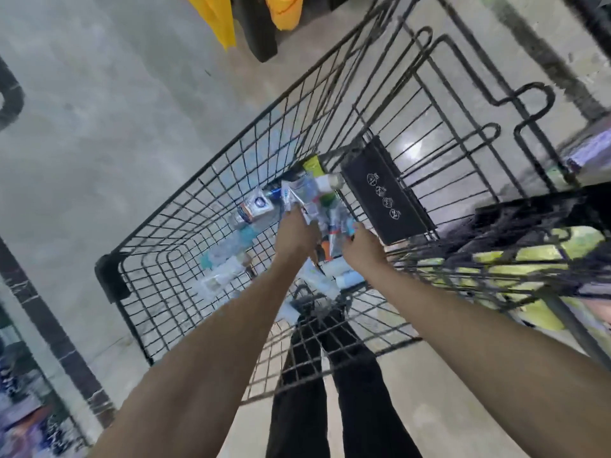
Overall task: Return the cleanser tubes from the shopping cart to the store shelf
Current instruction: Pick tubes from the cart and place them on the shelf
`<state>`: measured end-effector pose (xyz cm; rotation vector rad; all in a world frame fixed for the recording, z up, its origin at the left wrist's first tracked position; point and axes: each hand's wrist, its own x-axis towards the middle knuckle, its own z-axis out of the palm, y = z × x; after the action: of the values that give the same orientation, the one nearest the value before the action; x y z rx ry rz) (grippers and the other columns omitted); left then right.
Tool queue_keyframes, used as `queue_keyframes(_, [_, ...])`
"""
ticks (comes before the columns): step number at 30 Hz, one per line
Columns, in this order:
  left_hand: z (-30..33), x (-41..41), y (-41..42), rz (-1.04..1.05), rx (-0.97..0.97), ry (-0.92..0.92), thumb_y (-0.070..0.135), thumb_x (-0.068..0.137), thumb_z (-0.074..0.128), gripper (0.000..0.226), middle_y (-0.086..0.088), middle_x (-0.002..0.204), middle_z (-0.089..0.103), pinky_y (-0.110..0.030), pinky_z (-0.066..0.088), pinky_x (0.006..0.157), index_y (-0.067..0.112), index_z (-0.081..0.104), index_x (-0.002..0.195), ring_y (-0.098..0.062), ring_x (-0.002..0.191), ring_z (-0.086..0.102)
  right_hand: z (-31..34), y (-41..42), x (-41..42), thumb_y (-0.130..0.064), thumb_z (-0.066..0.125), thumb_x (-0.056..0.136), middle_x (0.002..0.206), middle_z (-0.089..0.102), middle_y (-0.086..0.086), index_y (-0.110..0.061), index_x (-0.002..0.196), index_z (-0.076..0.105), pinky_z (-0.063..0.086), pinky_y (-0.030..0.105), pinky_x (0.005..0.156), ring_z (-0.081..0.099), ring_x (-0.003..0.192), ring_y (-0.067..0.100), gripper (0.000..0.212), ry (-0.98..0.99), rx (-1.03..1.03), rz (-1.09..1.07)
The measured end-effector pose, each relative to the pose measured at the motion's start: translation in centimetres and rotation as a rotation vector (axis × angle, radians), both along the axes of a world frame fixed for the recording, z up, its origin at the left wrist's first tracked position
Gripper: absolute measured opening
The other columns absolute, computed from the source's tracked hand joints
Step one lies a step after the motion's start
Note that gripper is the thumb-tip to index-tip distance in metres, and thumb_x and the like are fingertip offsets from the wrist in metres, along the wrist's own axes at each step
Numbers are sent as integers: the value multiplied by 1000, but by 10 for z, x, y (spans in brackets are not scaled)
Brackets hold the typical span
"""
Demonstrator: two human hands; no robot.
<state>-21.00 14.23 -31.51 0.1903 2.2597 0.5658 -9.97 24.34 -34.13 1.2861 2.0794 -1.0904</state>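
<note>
— Where are the cleanser tubes (317,206)?

— Bunched upright inside the wire shopping cart (205,180), held between the person's two hands just beside the black plastic flap (385,193) of the cart's child seat. More tubes (221,276) lie loose on the cart floor, nearer the person than the bunch, with a clear bottle (251,213) on its side just to the left of the bunch.

— How do the arms lie?

— Both bare forearms reach forward and down over the cart's near edge, converging on the bunch. The left hand (296,234) presses against the bunch's left side, back of the hand upward, with its fingers wrapped toward the tubes. The right hand (362,247) closes on the bunch's right side, thumb tip on the foil. The picture is blurred, so single fingers are hard to separate, but both hands grip the tubes.

— Can any writing be read?

— None. The tubes show white, silver, blue and orange patches; one top is yellow-green. The flap carries four small white pictograms in a row, too blurred to make out.

— And around the cart?

— A grey concrete floor (115,110), the person's dark trousers (330,391) seen through the wire base, and yellow-green packs (545,259) to the right of the flap.
</note>
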Motion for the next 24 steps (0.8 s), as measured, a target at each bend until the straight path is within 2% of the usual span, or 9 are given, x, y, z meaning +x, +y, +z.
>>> queue_keyframes(3, [-49,-17,15,73,-23,3,29,102,54,52,-18,131,62,-36,44,84,3,41,146,-34,116,62,-42,1,-16,-34,68,97,132,63,16,-8,142,47,37,33,76,62,118,35,55,-35,-15,-36])
queue_keyframes(6, [-90,-24,26,140,-37,16,46,90,51,70,-17,121,64,-41,54,85,9,38,147,-36,112,64,-80,-2,-26,-36,72,94,132,60,19,-6,142,45,45,38,83,62,118,36,64,-13,-32,-85])
queue_keyframes(8, [-104,-25,37,162,-39,19,46,91,55,81,-18,132,58,-39,52,78,11,24,157,-37,114,63,-100,-3,-30,-46,75,88,125,63,17,-10,139,45,48,40,79,66,109,35,69,-4,-20,-123])
queue_keyframes(11, [-121,-23,53,206,-24,10,43,95,67,96,-22,152,39,-48,50,98,8,7,161,-41,130,52,-123,-6,-33,-44,78,84,113,65,15,-13,130,47,43,36,69,68,96,35,64,4,32,-152])
queue_keyframes(14, [-140,-19,58,165,-56,62,37,89,76,104,-25,149,37,-52,48,105,2,7,160,-42,135,45,-132,-8,-34,-37,76,87,116,58,21,-11,126,47,40,36,68,64,94,39,55,11,68,-179])
queue_keyframes(17, [-152,-21,56,176,-52,64,37,84,80,104,-22,154,33,-54,48,106,9,12,158,-42,137,43,-138,-7,-36,-34,78,84,121,56,19,-12,126,47,43,37,71,64,97,38,57,-1,53,-209])
queue_keyframes(20, [-145,-28,50,228,25,-24,27,80,79,87,-16,146,45,-49,54,101,15,29,150,-30,122,56,-130,3,-35,-32,80,80,121,64,8,-18,122,55,41,31,72,66,99,29,51,30,2,-289])
queue_keyframes(22, [-131,-34,42,294,131,-94,19,80,77,62,-8,120,62,-39,59,83,16,44,133,-20,100,64,-116,10,-32,-28,79,83,113,68,5,-18,119,57,39,30,68,63,91,25,44,28,-34,-330])
queue_keyframes(24, [-107,-38,32,393,241,-254,12,87,74,59,-7,111,68,-33,57,70,17,44,138,-21,89,68,-95,17,-26,-23,80,83,105,68,5,-19,114,59,43,30,62,63,87,24,38,48,-59,-360])
